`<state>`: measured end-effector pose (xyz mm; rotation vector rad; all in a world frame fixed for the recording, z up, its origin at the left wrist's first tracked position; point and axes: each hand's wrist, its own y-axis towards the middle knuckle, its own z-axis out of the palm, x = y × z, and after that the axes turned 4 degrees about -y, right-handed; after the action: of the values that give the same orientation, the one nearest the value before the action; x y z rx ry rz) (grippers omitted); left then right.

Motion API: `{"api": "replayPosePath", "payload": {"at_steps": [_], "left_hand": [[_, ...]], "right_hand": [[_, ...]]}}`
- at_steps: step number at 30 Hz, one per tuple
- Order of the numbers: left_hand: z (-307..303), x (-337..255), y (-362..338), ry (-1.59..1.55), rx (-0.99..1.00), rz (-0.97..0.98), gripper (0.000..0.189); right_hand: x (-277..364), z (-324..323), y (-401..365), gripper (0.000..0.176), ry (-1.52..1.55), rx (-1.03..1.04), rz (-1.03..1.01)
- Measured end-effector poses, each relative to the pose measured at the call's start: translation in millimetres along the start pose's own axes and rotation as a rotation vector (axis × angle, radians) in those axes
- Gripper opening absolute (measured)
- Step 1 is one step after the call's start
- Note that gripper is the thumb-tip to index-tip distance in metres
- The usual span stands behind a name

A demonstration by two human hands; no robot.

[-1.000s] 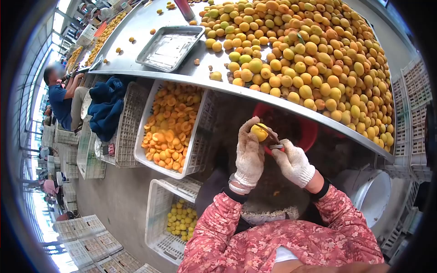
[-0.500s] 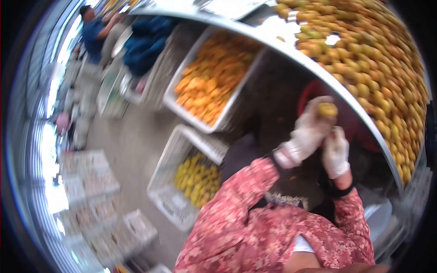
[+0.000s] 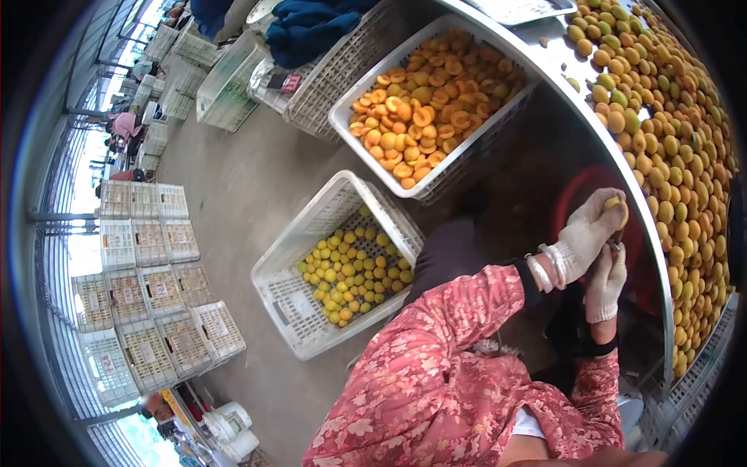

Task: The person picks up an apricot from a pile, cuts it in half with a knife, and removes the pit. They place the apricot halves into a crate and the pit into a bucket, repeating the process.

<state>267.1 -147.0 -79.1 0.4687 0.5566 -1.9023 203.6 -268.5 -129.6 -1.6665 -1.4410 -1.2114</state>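
Note:
My left hand (image 3: pixel 585 233), in a white knit glove, grips an apricot (image 3: pixel 618 212) near the rim of the table. Just below it, my right hand (image 3: pixel 605 289), also gloved, is closed around a small knife (image 3: pixel 615 249) with a bit of red showing; most of it is hidden by the fingers. The knife end meets the underside of the apricot. Both hands are over a red tub (image 3: pixel 574 191), partly covered by the glove and the table edge. Whole apricots (image 3: pixel 677 171) are heaped on the table to the right.
A white crate (image 3: pixel 467 148) of halved apricots stands beyond my left arm. Nearer, a tilted-looking crate (image 3: pixel 284 323) holds whole yellow-green apricots. The curved metal table rim (image 3: pixel 622 159) borders my right side. Stacked crates (image 3: pixel 148 288) line the left; blue cloth (image 3: pixel 311 31) lies at the back.
The view has swung and sharpened, so crates and table sit differently in it. Both hands stay together at the apricot, now appearing farther right and lower.

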Motion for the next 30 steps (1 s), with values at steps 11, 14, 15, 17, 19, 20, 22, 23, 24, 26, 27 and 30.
{"api": "replayPosePath", "payload": {"at_steps": [11, 14, 15, 17, 19, 20, 22, 23, 24, 26, 27, 30], "left_hand": [[-4, -1, -6, -0.076, 0.042, -0.121, 0.039], [-5, 1, 0, 0.167, -0.008, 0.106, 0.036], [-5, 2, 1, 0.169, 0.003, 0.107, 0.036], [-1, -1, 0, 0.198, -0.085, 0.199, 0.036], [-3, 4, -2, 0.118, -0.034, 0.123, 0.034], [-8, 12, -2, -0.101, -0.024, -0.022, 0.033], [-6, 17, -6, -0.289, -0.060, -0.190, 0.030], [-5, 17, -7, -0.298, -0.067, -0.199, 0.030], [-5, 17, -9, -0.108, -0.058, -0.118, 0.031], [-2, 15, -5, 0.126, -0.019, 0.017, 0.031], [2, 14, -5, 0.120, -0.028, 0.010, 0.031], [13, 0, -7, 0.336, -0.047, 0.278, 0.035]], "right_hand": [[17, 1, -2, 0.017, 0.024, 0.089, 0.085], [29, -2, 2, 0.014, 0.017, 0.136, 0.099], [21, -1, 1, 0.014, 0.093, 0.155, 0.123], [21, 3, 0, 0.015, 0.107, 0.125, 0.110], [33, 9, 1, 0.016, 0.044, 0.060, 0.026], [36, 10, 2, 0.016, -0.020, 0.000, -0.053], [30, 8, 1, 0.016, -0.077, -0.012, -0.082], [27, 7, 0, 0.017, -0.132, -0.012, -0.115], [23, 2, -1, 0.017, -0.097, 0.028, -0.113], [26, -6, -3, 0.018, 0.099, 0.089, 0.114], [27, -7, -4, 0.020, 0.177, 0.106, 0.191], [25, -3, -7, 0.022, 0.275, 0.071, 0.174]]}}
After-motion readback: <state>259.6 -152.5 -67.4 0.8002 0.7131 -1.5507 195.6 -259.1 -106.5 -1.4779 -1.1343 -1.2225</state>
